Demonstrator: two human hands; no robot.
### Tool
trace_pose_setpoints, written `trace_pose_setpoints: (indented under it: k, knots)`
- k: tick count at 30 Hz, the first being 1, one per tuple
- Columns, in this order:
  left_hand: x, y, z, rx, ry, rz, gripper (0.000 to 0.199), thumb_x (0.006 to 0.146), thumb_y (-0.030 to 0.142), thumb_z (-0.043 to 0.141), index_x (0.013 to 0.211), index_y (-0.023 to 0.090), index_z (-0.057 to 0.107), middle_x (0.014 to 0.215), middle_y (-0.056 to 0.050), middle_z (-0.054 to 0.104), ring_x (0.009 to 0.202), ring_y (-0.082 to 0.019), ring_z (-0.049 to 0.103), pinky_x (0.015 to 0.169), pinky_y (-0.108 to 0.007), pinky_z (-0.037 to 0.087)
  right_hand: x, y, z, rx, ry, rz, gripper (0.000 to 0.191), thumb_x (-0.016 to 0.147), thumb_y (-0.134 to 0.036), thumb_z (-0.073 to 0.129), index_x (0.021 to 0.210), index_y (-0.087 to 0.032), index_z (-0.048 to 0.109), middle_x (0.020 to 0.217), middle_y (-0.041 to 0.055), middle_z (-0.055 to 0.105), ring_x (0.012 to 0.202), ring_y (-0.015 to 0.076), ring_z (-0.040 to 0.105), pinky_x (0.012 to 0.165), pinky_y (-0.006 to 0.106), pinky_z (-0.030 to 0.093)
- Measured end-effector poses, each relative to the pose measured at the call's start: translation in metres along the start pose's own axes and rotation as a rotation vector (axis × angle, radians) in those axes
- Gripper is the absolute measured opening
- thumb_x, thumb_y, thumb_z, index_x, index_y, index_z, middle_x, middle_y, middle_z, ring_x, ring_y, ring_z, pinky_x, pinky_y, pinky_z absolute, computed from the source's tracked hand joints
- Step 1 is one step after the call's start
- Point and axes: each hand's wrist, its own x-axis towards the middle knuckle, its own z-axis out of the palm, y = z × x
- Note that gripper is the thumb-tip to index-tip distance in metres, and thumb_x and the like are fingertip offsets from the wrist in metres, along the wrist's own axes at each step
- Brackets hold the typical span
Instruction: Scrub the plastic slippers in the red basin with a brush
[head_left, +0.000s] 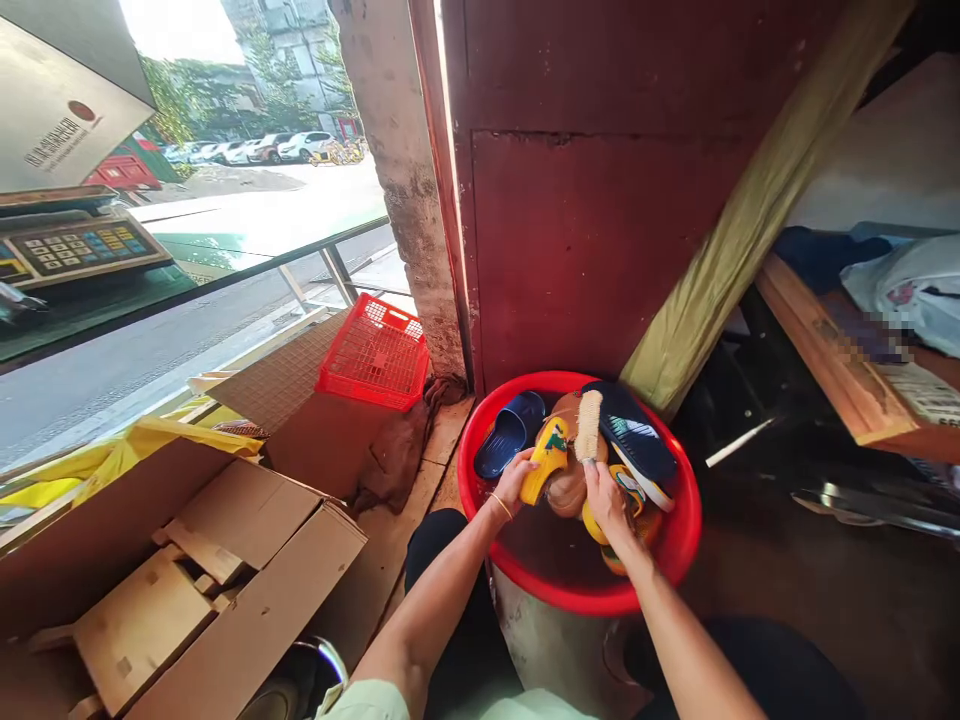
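In the head view, a left hand [512,482] grips a yellow slipper [545,464] above a red basin [585,603]; the right [607,505] clasps a scrub brush [589,418] beside it. A blue slide [511,432], a navy shoe [639,440] and another yellow slipper [595,524] lie inside. Work appears underway; which footwear is finished cannot be told.

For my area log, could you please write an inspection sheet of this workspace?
Surface: red basin, dark liquid inside.
Things: yellow slipper and brush in hand; blue slipper and dark shoe in the basin.
Clutter: open cardboard box holding wooden pieces; red crate.
Hands: left hand grips the yellow slipper, right hand the brush.
Cables: nothing seen.
Surroundings: dark red panel behind; parked cars outside.
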Motion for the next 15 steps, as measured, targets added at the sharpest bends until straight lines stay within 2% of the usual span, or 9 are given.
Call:
trace_pose_setpoints:
  k: [1, 3, 6, 9, 12, 15]
  knots:
    - [0.000, 0.003, -0.001, -0.071, -0.008, -0.056, 0.053, 0.073, 0.040, 0.071, 0.119, 0.015, 0.065, 0.105, -0.012, 0.074, 0.088, -0.025, 0.069, 0.075, -0.034, 0.056, -0.001, -0.003, -0.001, 0.034, 0.002, 0.001, 0.053, 0.104, -0.050, 0.021, 0.100, -0.017, 0.063, 0.081, 0.0135, 0.072, 0.072, 0.0211, 0.066, 0.056, 0.027, 0.036]
    - [-0.001, 0.009, -0.002, -0.196, -0.007, -0.175, 0.048, 0.079, 0.044, 0.063, 0.112, 0.010, 0.067, 0.099, -0.014, 0.074, 0.082, -0.024, 0.069, 0.070, -0.034, 0.057, -0.021, -0.010, 0.004, 0.079, -0.064, -0.041, 0.052, 0.104, -0.050, 0.023, 0.101, -0.018, 0.064, 0.084, 0.0133, 0.073, 0.075, 0.0214, 0.068, 0.058, 0.027, 0.038]
    - [-0.001, 0.016, -0.003, -0.317, 0.052, -0.249, 0.047, 0.083, 0.046, 0.057, 0.107, 0.008, 0.068, 0.086, -0.014, 0.074, 0.072, -0.023, 0.068, 0.066, -0.034, 0.058, -0.079, -0.020, 0.017, 0.105, -0.226, -0.142, 0.048, 0.104, -0.048, 0.027, 0.104, -0.019, 0.066, 0.078, 0.0108, 0.073, 0.070, 0.0220, 0.069, 0.058, 0.028, 0.041]
    - [-0.001, 0.018, 0.001, -0.388, 0.062, -0.282, 0.051, 0.087, 0.050, 0.051, 0.108, 0.007, 0.068, 0.089, -0.016, 0.074, 0.075, -0.026, 0.070, 0.066, -0.037, 0.058, -0.122, -0.025, 0.022, 0.101, -0.316, -0.215, 0.043, 0.104, -0.043, 0.030, 0.115, -0.021, 0.065, 0.084, 0.0094, 0.075, 0.073, 0.0228, 0.071, 0.061, 0.029, 0.046]
    - [0.002, 0.017, 0.009, -0.396, 0.072, -0.277, 0.058, 0.091, 0.055, 0.045, 0.111, 0.006, 0.068, 0.092, -0.017, 0.074, 0.077, -0.027, 0.070, 0.067, -0.039, 0.058, -0.117, -0.025, 0.017, 0.035, -0.295, -0.249, 0.043, 0.103, -0.043, 0.031, 0.118, -0.021, 0.065, 0.096, 0.0113, 0.076, 0.084, 0.0231, 0.071, 0.067, 0.029, 0.048]
    - [0.004, 0.011, 0.016, -0.369, 0.155, -0.212, 0.057, 0.094, 0.053, 0.043, 0.112, 0.005, 0.068, 0.087, -0.014, 0.073, 0.072, -0.024, 0.068, 0.068, -0.036, 0.057, -0.081, -0.031, 0.013, -0.024, -0.250, -0.220, 0.044, 0.103, -0.046, 0.031, 0.111, -0.020, 0.066, 0.093, 0.0119, 0.076, 0.082, 0.0214, 0.071, 0.065, 0.026, 0.044]
